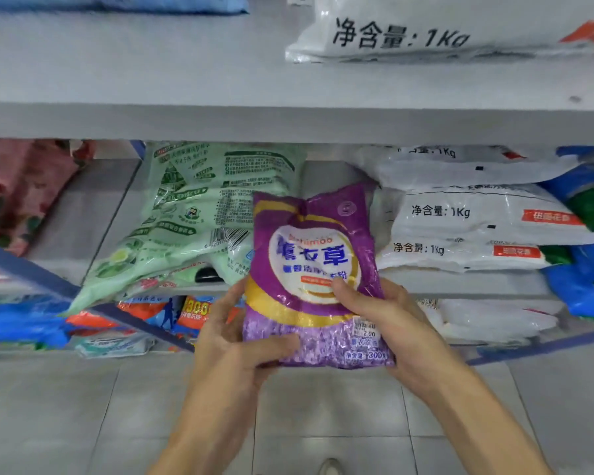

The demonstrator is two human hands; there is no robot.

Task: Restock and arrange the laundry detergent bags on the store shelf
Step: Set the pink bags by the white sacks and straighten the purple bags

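A purple detergent bag [314, 269] with a white oval label is held upright in front of the middle shelf [460, 284]. My left hand [234, 341] grips its lower left corner, thumb across the front. My right hand [388, 323] holds its lower right side, thumb pressed on the label. Behind the bag lies a pale green detergent bag [192, 217], slanting over the shelf's front edge. To the right, white 1 kg bags [474, 221] lie stacked flat.
The upper shelf [151, 121] carries a white 1 kg bag [443, 29] and a blue bag [117, 3]. Blue bags [587, 241] sit at the far right, a pink floral pack [18, 190] at the left. Orange-and-blue packs [172, 313] fill the bottom shelf. Grey floor tiles [83, 416] lie below.
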